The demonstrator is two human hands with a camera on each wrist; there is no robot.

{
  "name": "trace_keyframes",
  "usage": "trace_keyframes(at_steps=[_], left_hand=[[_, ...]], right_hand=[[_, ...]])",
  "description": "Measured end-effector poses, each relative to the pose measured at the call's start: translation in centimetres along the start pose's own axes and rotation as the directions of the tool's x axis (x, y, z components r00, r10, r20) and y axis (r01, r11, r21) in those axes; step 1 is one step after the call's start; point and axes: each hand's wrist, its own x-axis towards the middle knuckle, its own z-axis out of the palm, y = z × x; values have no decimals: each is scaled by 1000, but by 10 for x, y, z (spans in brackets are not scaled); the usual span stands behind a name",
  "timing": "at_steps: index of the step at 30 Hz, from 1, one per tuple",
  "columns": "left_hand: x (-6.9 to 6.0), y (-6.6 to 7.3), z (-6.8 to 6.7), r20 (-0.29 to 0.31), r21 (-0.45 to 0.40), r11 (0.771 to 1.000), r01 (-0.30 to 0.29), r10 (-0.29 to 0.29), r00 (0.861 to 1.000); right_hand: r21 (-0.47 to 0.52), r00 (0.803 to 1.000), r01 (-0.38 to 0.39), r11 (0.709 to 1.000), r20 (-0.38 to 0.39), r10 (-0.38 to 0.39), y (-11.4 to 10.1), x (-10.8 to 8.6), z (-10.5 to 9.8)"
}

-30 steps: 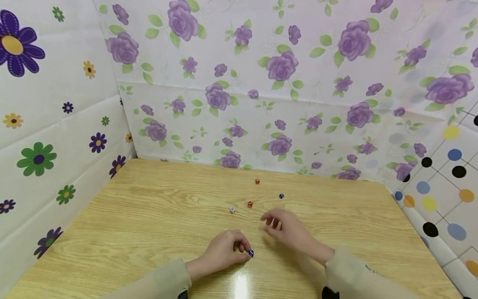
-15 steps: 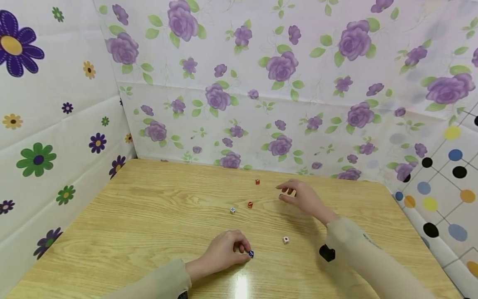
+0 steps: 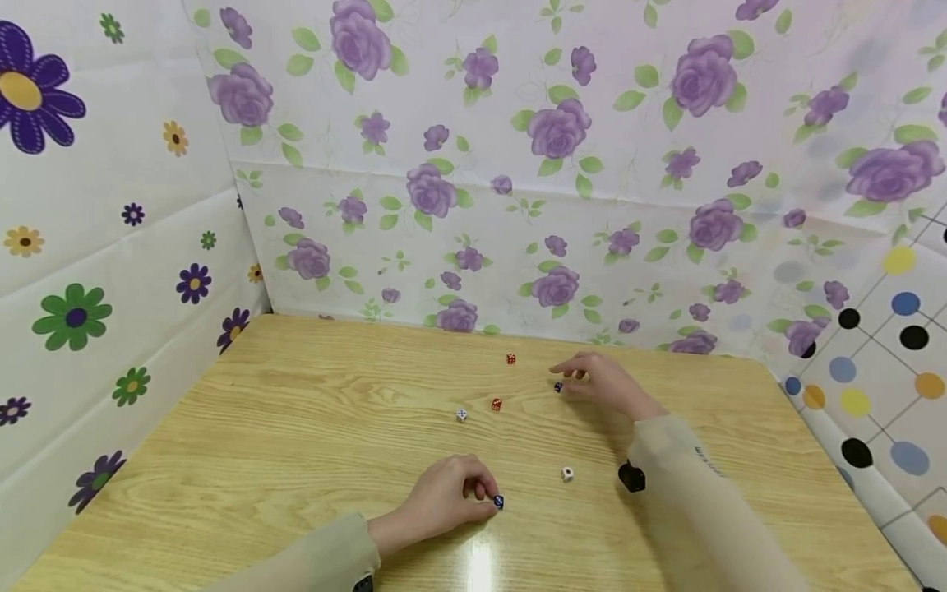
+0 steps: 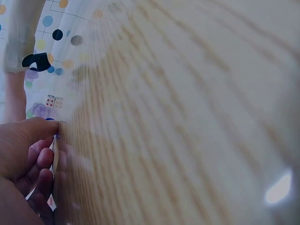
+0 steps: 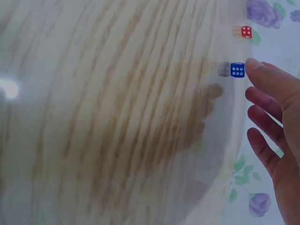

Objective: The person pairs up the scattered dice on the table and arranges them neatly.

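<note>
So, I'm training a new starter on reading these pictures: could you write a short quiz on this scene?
1. How many dice show in the head view?
2. True or false: the left hand holds nothing.
3. What colour is the die nearest the right hand?

Key:
1. Six.
2. False: it holds a blue die.
3. Blue: that die is by the thumb.

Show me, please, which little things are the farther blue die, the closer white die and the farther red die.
Farther blue die [image 5: 237,70]: right wrist view, on its pipped side.
Closer white die [image 3: 567,474]: head view, on its visible middle.
Farther red die [image 3: 511,359]: head view, on its visible middle.
</note>
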Motion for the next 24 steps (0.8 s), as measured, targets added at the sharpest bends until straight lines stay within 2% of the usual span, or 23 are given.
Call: trace_keyframes(at_steps=[10,18,24], left_hand=[[0,1,-2,5,-1,1000,-1,1,1000],[-1,1,-2,-1,6,1000,-4,4,1000],[-1,1,-1,-5,8,1000,-7,7,1000]], right_hand=[[43,999,-52,998,18,51,12,1,9],[102,998,-59,993,-18,61,14,-1,17],[111,997,-71,991,-34,75,17,0,21]])
